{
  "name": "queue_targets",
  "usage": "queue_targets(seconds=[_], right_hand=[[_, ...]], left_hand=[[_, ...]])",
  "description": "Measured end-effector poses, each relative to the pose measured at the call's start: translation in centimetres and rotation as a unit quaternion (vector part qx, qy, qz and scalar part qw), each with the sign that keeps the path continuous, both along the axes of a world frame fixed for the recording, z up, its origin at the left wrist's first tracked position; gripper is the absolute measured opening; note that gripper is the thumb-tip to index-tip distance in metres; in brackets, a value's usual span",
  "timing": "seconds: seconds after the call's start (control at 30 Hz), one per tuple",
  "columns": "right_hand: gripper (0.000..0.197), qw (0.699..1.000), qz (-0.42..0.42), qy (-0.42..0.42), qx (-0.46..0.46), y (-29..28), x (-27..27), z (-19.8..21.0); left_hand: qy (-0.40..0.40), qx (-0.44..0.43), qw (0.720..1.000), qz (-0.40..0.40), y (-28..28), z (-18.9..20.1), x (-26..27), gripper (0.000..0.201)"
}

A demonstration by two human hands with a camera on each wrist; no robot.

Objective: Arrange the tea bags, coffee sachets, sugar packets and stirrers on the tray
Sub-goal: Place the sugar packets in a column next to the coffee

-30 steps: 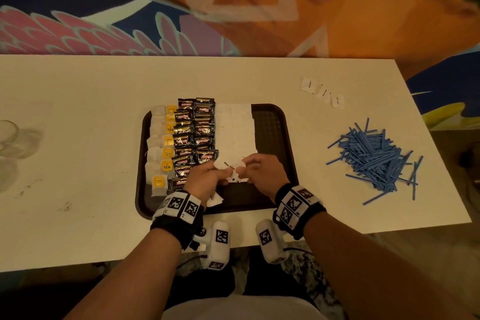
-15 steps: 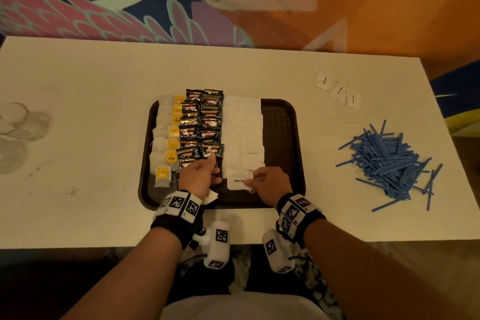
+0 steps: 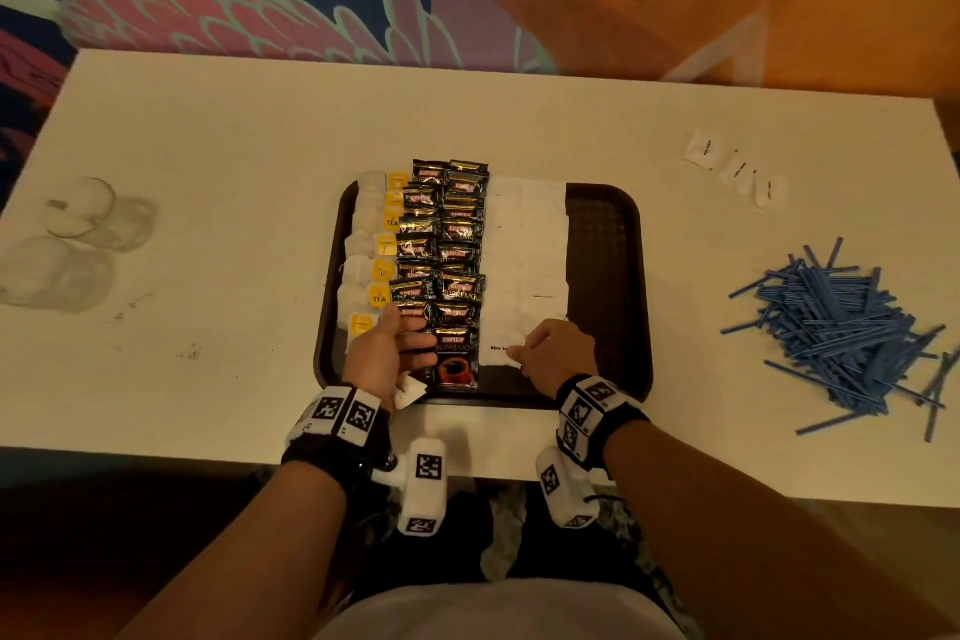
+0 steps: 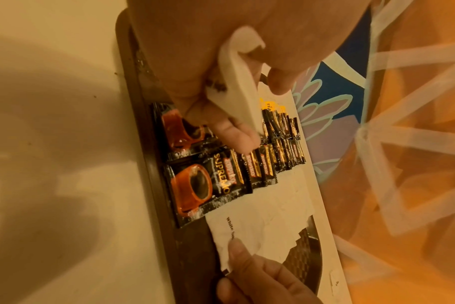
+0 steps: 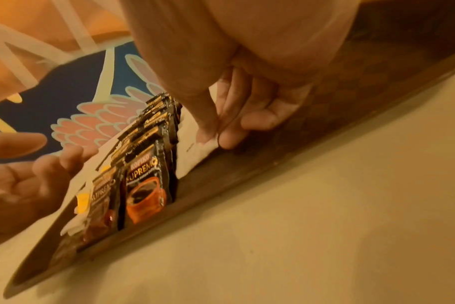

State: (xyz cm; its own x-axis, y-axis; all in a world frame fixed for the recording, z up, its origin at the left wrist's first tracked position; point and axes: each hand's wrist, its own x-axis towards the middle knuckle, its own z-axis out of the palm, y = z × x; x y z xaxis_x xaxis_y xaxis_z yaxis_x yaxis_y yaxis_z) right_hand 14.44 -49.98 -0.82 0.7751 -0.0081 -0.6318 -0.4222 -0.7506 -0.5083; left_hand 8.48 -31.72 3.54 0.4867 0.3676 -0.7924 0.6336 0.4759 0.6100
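A dark brown tray (image 3: 602,276) holds a column of tea bags (image 3: 369,276) with yellow tags, two columns of black coffee sachets (image 3: 441,265) and two columns of white sugar packets (image 3: 527,250). My right hand (image 3: 519,353) pinches the corner of the nearest sugar packet (image 4: 249,228), which lies flat at the near end of the sugar rows. My left hand (image 3: 410,338) hovers over the nearest coffee sachets with spare white sugar packets (image 4: 242,90) tucked in its palm under a curled finger. Blue stirrers (image 3: 841,327) lie in a heap on the table, right of the tray.
Three loose sugar packets (image 3: 737,169) lie on the white table at the far right. Clear glasses (image 3: 78,218) stand at the left edge. The tray's right third shows bare mesh. The table's front edge runs just below my wrists.
Both hands held one sugar packet above the tray's near end. It now lies at the end of the sugar rows under my right fingers, and my left hand has drawn back left.
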Motion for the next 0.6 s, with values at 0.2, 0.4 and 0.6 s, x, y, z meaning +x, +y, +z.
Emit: queue_targets(seconds=[0.2, 0.4, 0.6], right_hand=[[0.033, 0.999, 0.006, -0.025, -0.023, -0.2, -0.5, 0.3], [0.026, 0.997, 0.023, -0.062, 0.034, -0.4, -0.5, 1.7], [0.029, 0.946, 0.214, -0.126, 0.209, 0.2, -1.5, 4.7]], left_hand=[[0.011, -0.001, 1.000, -0.009, 0.0, -0.3, -0.2, 0.034], [-0.002, -0.049, 0.999, 0.003, -1.3, -0.2, 0.4, 0.017], [-0.001, -0.110, 0.994, -0.013, -2.8, 0.8, 1.7, 0.047]])
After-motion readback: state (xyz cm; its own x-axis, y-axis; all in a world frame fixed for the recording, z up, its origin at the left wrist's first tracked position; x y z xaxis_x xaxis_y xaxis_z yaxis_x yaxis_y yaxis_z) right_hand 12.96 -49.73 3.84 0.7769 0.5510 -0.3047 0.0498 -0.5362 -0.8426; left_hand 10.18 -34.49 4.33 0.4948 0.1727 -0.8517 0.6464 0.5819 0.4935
